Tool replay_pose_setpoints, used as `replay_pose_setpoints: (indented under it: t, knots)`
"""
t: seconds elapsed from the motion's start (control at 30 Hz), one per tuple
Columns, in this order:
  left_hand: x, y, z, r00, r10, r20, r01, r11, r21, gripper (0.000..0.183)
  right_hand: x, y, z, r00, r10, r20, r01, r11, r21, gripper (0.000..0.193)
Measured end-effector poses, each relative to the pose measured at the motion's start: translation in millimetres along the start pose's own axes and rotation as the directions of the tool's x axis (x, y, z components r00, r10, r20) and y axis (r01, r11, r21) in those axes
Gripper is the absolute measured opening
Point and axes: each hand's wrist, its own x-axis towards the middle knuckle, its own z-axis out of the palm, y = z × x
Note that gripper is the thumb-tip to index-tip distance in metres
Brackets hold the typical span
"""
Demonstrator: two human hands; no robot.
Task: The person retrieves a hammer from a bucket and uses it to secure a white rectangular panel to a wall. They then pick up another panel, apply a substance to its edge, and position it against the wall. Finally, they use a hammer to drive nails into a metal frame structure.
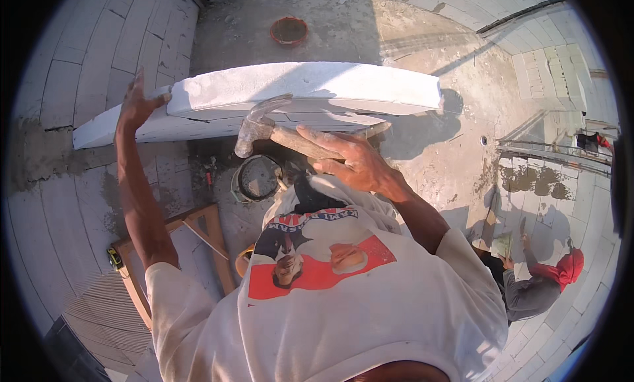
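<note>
1. The wall [99, 71] of white blocks curves along 9 to 12 o'clock, its far courses bent by the lens.
2. The block [310, 88], long and white, lies across 12 o'clock on top of the course below, seemingly being seated level.
3. The right hand [353, 160], at centre, has its fingers clamped around the hammer's handle, likely for tapping the block.
4. The left hand [135, 104], at 10 o'clock, presses flat on the block's end, fingers spread, steadying it.
5. The hammer [264, 124] points its head toward 10 o'clock, just beneath the block's near edge.
6. The bucket [254, 180] below is partly hidden by the shirt; its contents are unclear.
</note>
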Motion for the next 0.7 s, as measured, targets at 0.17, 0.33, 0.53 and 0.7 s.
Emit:
replay_pose_setpoints:
  t: [0.17, 0.33, 0.53, 0.7]
  knots:
    - [-24, 115, 0, 0.971, 0.229, -0.062, -0.237, 0.949, -0.210, 0.074, -143, 66, 8, 0.764, 0.610, -0.212, -0.573, 0.792, 0.213, 0.069]
    - [-22, 179, 25, 0.895, 0.445, 0.036, -0.436, 0.888, -0.143, 0.080, -204, 95, -19, 0.363, 0.826, -0.431, -0.423, 0.558, 0.714, 0.069]
    - [-18, 194, 33, 0.898, 0.429, 0.099, -0.390, 0.880, -0.271, 0.074, -174, 132, -65, 0.136, 0.786, -0.603, -0.079, 0.615, 0.785, 0.064]
    - [-7, 181, 31, 0.877, 0.429, 0.214, -0.365, 0.887, -0.285, 0.063, -161, 109, -82, 0.337, 0.783, -0.523, -0.397, 0.622, 0.675, 0.067]
